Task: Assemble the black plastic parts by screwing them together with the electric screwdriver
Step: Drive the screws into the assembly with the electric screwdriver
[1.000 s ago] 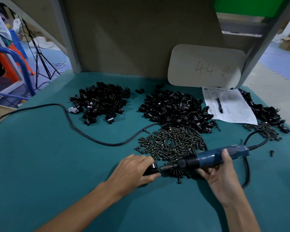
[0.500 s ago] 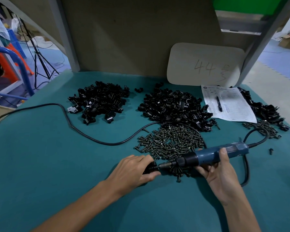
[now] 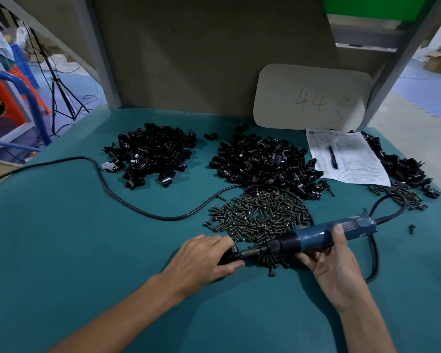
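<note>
Black plastic part (image 3: 230,255) gripped by left hand (image 3: 201,258) on the table (image 3: 61,250); right hand (image 3: 331,263) clasps electric screwdriver (image 3: 316,236), bit touching the part.

The pale beige board with rounded corners (image 3: 313,98) bears a handwritten "44" followed by a scrawled character too loose to read, and the white printed paper sheet (image 3: 351,161) just below it carries print too small to make out.

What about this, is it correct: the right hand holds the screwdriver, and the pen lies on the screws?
Not quite. In the head view the pen lies on the paper, not on the screws. The right hand does hold the screwdriver.
</note>
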